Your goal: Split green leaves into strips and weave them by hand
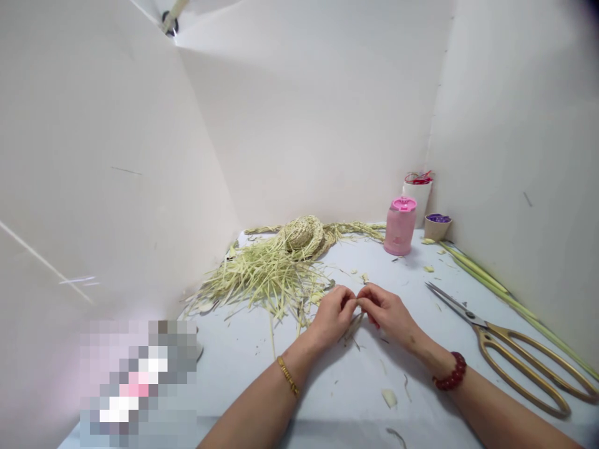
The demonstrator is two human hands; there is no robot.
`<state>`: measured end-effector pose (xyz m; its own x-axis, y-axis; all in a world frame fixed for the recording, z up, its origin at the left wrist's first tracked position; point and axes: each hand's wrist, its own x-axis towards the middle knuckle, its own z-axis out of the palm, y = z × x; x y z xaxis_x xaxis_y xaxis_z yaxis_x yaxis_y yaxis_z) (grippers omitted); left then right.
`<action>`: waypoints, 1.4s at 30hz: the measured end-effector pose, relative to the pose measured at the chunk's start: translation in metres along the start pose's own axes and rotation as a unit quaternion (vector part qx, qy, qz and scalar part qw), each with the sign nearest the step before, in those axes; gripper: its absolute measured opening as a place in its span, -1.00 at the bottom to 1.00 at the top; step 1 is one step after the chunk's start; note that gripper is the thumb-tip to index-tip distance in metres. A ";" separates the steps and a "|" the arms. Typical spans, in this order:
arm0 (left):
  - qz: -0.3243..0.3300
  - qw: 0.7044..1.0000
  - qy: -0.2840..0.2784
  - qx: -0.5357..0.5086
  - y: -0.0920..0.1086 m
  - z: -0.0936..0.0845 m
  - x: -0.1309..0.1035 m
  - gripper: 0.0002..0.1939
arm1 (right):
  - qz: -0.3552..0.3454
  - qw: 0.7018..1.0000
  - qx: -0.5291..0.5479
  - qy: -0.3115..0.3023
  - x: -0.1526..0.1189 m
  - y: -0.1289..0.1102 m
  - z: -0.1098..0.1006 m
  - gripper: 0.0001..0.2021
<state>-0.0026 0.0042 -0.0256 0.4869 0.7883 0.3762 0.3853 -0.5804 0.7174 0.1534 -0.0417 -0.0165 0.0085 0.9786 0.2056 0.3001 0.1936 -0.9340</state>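
Note:
My left hand (335, 313) and my right hand (384, 310) meet fingertip to fingertip above the middle of the table, both closed in a pinch. Thin, dry brownish plant strands (354, 328) hang just below the fingers; the pinched part is mostly hidden. Behind my left hand lies a loose heap of pale green-yellow straw strips (262, 274). At its back a coiled straw braid (304, 236) rests on the heap. Large scissors with gold handles (486, 325) lie slightly open to the right of my right hand, not touched.
A pink lidded bottle (400, 229) stands at the back right. Beside it are a white cup with red items (418, 193) and a small cup with purple contents (438, 227). Long green stalks (508, 296) run along the right wall. Plant scraps (389, 398) litter the table.

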 end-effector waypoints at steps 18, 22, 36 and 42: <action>-0.073 0.991 0.019 -0.107 0.002 0.010 -0.005 -0.91 | 0.168 0.955 0.243 -0.031 -0.004 0.010 0.012 -0.67; -0.042 0.997 0.028 -0.057 0.003 0.011 -0.009 -0.87 | 0.165 0.956 0.243 -0.009 -0.006 0.013 0.014 -0.67; -0.022 0.999 0.027 -0.016 0.004 0.008 -0.006 -0.82 | 0.124 0.981 0.151 0.000 -0.006 0.021 0.008 -0.64; -0.040 0.999 0.019 -0.021 0.008 0.009 -0.005 -0.90 | 0.040 0.999 -0.032 0.011 -0.005 0.021 0.003 -0.70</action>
<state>0.0047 -0.0063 -0.0273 0.4252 0.8397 0.3378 0.3879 -0.5063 0.7702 0.1563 -0.0424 -0.0380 0.0565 0.9887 0.1386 0.3575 0.1096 -0.9275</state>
